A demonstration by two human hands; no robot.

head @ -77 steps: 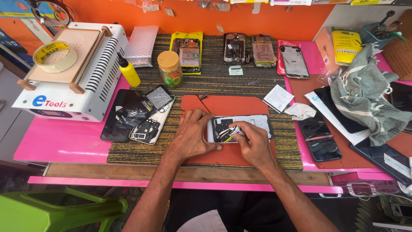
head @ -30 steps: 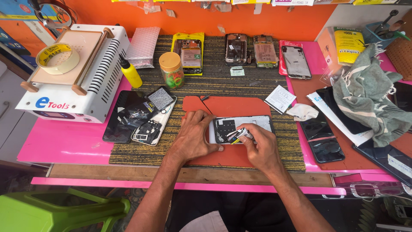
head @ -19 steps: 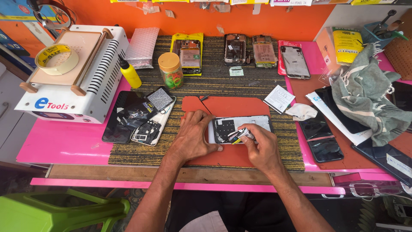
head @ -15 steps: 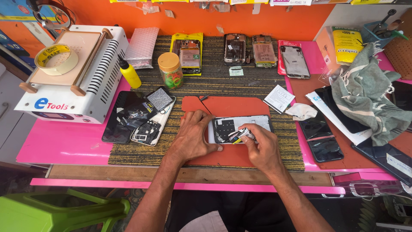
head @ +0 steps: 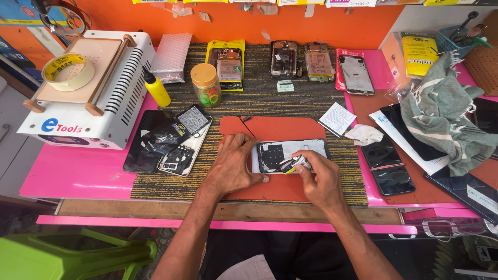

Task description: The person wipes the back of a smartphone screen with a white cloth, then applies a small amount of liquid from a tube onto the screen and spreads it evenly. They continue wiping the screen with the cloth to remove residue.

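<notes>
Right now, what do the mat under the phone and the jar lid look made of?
Mat: looks like silicone or rubber, matte red-orange, flat, no glare. Jar lid: probably plastic, smooth tan with a soft sheen. Open phone: pale frame, material unclear.

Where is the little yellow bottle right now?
In the head view, the yellow bottle stands upright left of centre on the bench, between the white machine and the orange-lidded jar, just below a bubble-wrap pouch.

Orange wall [head: 233,23], pink workbench [head: 78,171], green stool [head: 78,254]
</notes>
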